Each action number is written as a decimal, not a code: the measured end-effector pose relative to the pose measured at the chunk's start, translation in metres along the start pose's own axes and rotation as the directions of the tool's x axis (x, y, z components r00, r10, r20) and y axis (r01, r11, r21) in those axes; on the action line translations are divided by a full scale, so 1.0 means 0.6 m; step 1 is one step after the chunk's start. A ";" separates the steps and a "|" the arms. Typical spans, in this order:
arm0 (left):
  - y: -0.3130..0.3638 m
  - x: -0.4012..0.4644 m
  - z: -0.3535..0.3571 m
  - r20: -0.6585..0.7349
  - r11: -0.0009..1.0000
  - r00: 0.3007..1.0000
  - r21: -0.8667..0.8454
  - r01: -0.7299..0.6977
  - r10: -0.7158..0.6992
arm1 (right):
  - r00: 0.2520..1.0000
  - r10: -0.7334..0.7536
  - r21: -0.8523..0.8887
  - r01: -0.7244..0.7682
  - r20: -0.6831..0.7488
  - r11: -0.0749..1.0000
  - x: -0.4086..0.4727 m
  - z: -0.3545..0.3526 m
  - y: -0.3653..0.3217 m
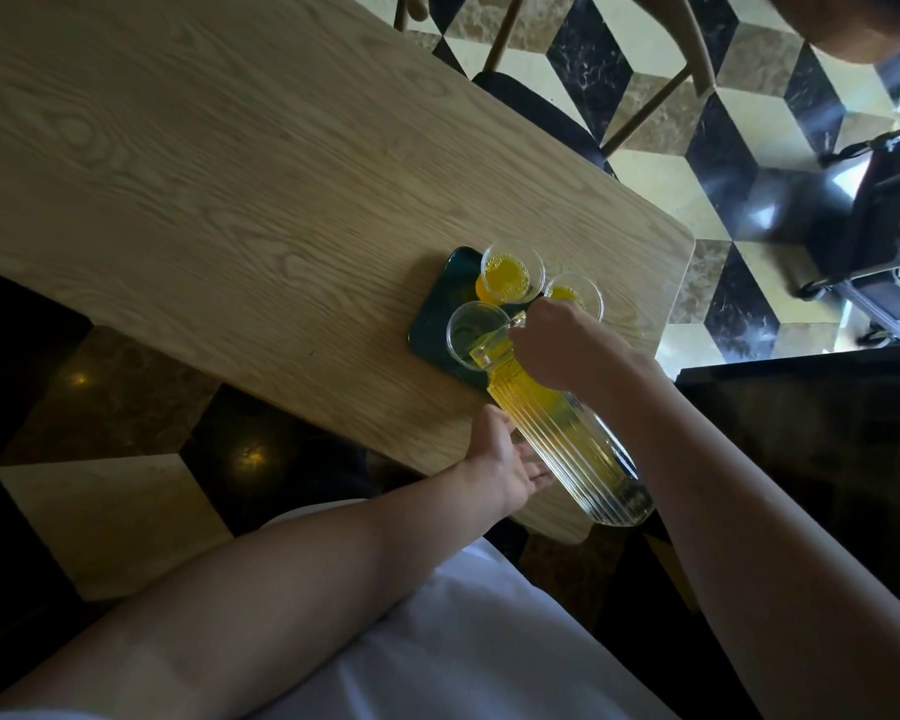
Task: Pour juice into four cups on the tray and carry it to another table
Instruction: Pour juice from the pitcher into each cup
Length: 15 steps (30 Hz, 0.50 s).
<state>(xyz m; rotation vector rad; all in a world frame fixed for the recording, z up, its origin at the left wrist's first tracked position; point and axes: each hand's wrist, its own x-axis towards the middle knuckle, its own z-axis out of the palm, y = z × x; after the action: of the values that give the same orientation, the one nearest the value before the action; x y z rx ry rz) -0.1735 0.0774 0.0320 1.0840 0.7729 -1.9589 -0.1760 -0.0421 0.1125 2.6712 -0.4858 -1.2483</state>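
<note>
A dark green tray (434, 314) lies near the table's right end. On it stand clear cups: one with orange juice (510, 275) at the back, a second with juice (575, 296) partly behind my right hand, and a near one (471, 332) at the pitcher's spout. The ribbed glass pitcher (572, 439) is tilted, its mouth over the near cup, juice gathered in its neck. My right hand (557, 345) grips the pitcher's neck. My left hand (505, 465) rests flat under its body, fingers straight. A fourth cup is not visible.
The long wooden table (204, 174) runs away to the left. A chair with a dark seat (536, 109) stands at its far side. A black metal cart (874, 215) sits on the patterned floor to the right. A dark counter (811, 433) is at my right.
</note>
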 end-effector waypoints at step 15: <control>0.006 -0.001 0.001 0.042 1.000 0.999 -0.020 0.008 -0.007 | 0.998 -0.060 -0.173 0.060 0.005 0.983 0.010 -0.016 0.003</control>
<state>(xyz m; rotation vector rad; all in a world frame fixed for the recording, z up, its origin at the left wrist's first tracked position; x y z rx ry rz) -0.1703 0.0749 0.0325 1.0267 0.7737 -1.9693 -0.1653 -0.0458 0.1151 2.5575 -0.2838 -1.2446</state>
